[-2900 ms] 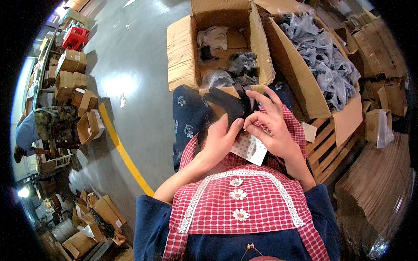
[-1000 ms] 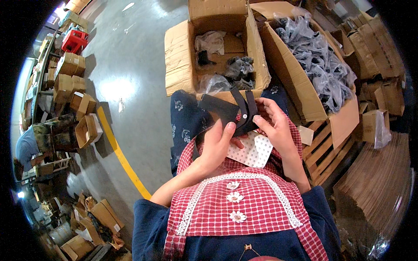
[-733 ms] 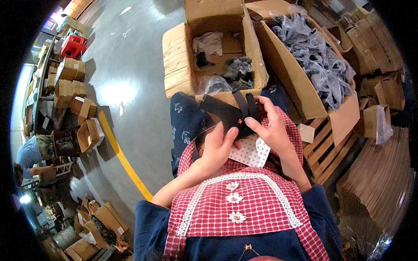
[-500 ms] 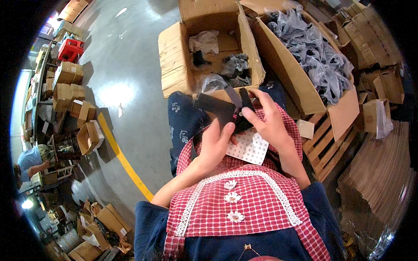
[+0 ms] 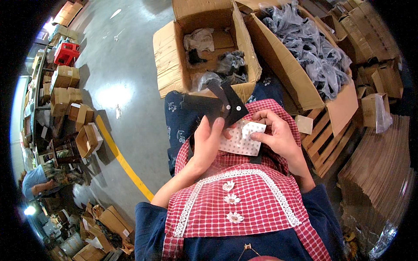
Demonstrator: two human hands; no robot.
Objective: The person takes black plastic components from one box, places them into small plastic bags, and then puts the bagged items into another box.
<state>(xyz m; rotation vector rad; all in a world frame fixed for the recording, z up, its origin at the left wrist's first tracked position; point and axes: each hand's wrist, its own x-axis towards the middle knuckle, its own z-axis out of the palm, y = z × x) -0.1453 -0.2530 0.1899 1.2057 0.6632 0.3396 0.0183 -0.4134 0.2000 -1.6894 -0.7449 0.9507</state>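
As we look down past our red checked apron [image 5: 200, 217], we have a black strap piece [image 5: 200, 106] over our dark floral trousers [image 5: 173, 130], just on our side of an open cardboard box [image 5: 164, 56]; our left hand [image 5: 208, 141] is closed on its near end, thumb on top; two small white dots [image 5: 238, 108] show on the dark straps. Over on the other side, our right hand [image 5: 278, 135] has a narrow grip, thumb on the face of a patterned white sheet [image 5: 244, 145], fingers curled at its upper right corner; the sheet's left edge sits right beside our left fingers, and whether they pinch it too, we cannot tell. We judge the strap piece light and supple, tough enough for a firm hold but floppy at its free ends; fabric or leather, we can't say; the wide panel looks the steadiest place to take it, well clear of the dots. We'd call the sheet thin, bendy and easily creased, so a light pinch at the edge suits it.
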